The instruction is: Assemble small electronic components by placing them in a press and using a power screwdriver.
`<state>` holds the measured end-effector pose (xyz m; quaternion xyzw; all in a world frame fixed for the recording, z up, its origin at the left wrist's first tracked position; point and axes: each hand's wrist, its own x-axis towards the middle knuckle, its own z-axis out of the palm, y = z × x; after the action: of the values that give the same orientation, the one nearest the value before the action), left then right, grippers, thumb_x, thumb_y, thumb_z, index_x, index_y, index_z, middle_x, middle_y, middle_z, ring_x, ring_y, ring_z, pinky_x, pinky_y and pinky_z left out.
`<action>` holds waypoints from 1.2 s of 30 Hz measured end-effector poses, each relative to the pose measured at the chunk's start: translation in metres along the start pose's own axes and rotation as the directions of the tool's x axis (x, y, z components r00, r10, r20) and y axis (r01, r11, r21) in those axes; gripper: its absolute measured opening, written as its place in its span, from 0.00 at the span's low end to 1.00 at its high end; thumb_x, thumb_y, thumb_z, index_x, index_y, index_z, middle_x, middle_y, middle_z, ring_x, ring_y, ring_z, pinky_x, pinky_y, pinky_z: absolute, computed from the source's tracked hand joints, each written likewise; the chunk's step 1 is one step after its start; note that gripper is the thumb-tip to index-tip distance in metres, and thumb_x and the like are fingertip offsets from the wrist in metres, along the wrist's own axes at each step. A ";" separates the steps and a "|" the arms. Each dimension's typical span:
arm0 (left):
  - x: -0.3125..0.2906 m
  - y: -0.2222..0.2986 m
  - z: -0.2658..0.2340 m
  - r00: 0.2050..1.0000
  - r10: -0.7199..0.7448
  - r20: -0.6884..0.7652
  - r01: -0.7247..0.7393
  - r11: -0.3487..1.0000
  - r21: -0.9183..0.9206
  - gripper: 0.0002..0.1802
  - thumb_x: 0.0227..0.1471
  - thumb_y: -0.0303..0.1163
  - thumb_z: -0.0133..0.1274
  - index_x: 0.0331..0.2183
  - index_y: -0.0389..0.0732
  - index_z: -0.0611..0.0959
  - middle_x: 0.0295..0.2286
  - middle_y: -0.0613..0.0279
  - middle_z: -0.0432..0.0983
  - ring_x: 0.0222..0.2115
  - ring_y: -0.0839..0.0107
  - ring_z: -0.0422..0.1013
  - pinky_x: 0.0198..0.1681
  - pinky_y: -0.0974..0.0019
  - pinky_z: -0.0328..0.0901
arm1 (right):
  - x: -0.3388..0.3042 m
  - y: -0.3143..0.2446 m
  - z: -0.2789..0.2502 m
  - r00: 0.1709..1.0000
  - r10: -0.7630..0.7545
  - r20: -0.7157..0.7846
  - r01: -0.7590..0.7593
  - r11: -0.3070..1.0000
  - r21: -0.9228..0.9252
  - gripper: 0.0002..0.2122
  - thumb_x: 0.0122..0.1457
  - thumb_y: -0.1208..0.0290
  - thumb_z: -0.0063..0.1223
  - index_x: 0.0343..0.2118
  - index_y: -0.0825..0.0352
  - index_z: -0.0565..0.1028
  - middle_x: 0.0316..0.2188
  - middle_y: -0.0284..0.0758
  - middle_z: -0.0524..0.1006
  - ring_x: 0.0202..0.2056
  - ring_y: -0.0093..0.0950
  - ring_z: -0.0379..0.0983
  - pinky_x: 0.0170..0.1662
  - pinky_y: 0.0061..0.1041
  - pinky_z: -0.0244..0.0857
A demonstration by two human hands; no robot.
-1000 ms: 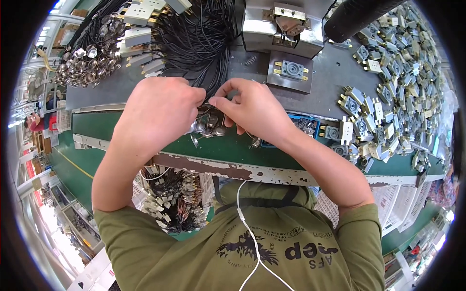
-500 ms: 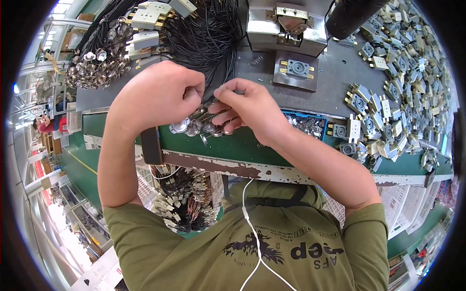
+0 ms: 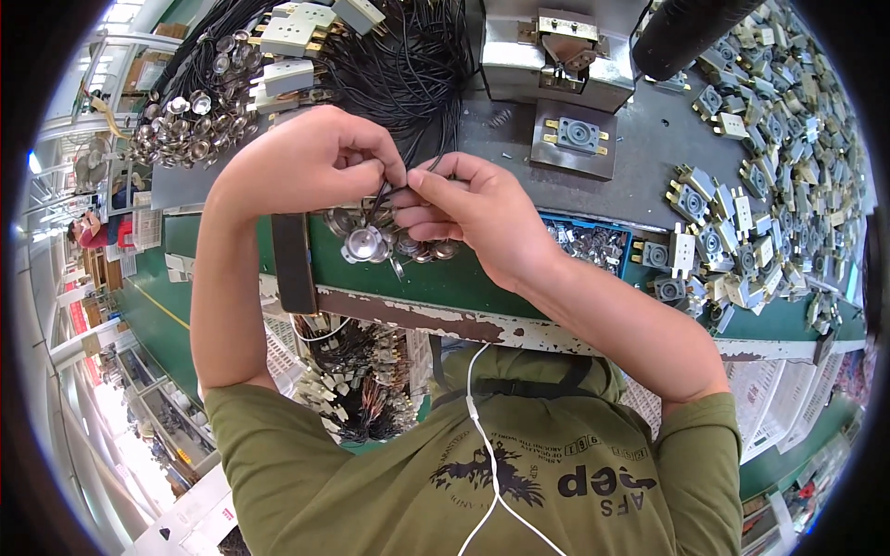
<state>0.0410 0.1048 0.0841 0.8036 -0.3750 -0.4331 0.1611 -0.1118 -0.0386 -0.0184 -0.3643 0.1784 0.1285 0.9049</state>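
My left hand (image 3: 311,171) bends over the table edge, its thumb and forefinger pinched on a thin black cable. Right beside it, my right hand (image 3: 477,208) holds black cable between thumb and forefinger, its other fingers curled below. The two sets of fingertips nearly touch, so exactly where each strand is gripped is hidden. Beneath them lie several shiny round metal cups (image 3: 364,244), joined to the cables. Behind my hands a thick bundle of black cables (image 3: 403,88) runs back across the dark metal work surface.
A metal press (image 3: 561,65) stands at the back, with a grey block-shaped connector (image 3: 577,135) on a plate before it. A blue tray (image 3: 627,248) holds small metal pieces. Grey connectors (image 3: 712,243) heap up at right, metal cups (image 3: 195,139) at left. A dark phone-like slab (image 3: 295,264) lies near the edge.
My left fingers have moved right and straightened toward my right fingertips, closing the gap between the hands. The metal cups below show more fully. The whole view has shifted slightly.
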 end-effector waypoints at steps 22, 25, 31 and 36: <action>-0.016 0.028 0.035 0.877 0.290 -0.383 -0.047 0.845 0.532 0.12 0.50 0.30 0.52 0.34 0.43 0.89 0.26 0.56 0.80 0.33 0.54 0.78 0.39 0.54 0.72 | -0.034 -0.043 -0.023 0.978 0.208 -0.017 -0.208 0.965 -0.160 0.11 0.73 0.71 0.43 0.55 0.65 0.64 0.32 0.35 0.77 0.35 0.27 0.78 0.45 0.29 0.74; -0.008 0.033 0.041 0.938 0.280 -0.207 -0.123 0.823 0.555 0.11 0.54 0.27 0.54 0.39 0.42 0.86 0.29 0.57 0.79 0.32 0.55 0.77 0.37 0.54 0.72 | -0.043 -0.040 -0.031 0.983 0.169 0.074 -0.163 0.983 -0.086 0.13 0.73 0.71 0.43 0.58 0.66 0.63 0.30 0.33 0.76 0.36 0.27 0.77 0.46 0.30 0.73; 0.064 0.012 0.045 0.530 0.661 -0.531 -0.341 0.740 0.579 0.11 0.57 0.27 0.57 0.43 0.42 0.79 0.32 0.56 0.79 0.36 0.55 0.77 0.42 0.55 0.71 | -0.056 -0.049 -0.039 0.998 -0.051 0.023 0.056 0.950 -0.309 0.22 0.74 0.69 0.42 0.68 0.69 0.61 0.24 0.30 0.72 0.26 0.23 0.72 0.35 0.27 0.71; 0.085 -0.008 0.040 0.467 0.724 -0.508 -0.318 0.674 0.667 0.13 0.55 0.28 0.60 0.43 0.42 0.79 0.30 0.57 0.79 0.34 0.56 0.76 0.41 0.56 0.71 | -0.091 -0.037 -0.047 0.996 0.081 -0.036 -0.087 0.834 -0.545 0.20 0.75 0.68 0.41 0.66 0.68 0.65 0.17 0.24 0.66 0.18 0.17 0.67 0.25 0.20 0.64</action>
<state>0.0414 0.0502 0.0077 0.7556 -0.6051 0.1164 0.2219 -0.1911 -0.1069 0.0110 -0.5996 0.1553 0.2117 0.7560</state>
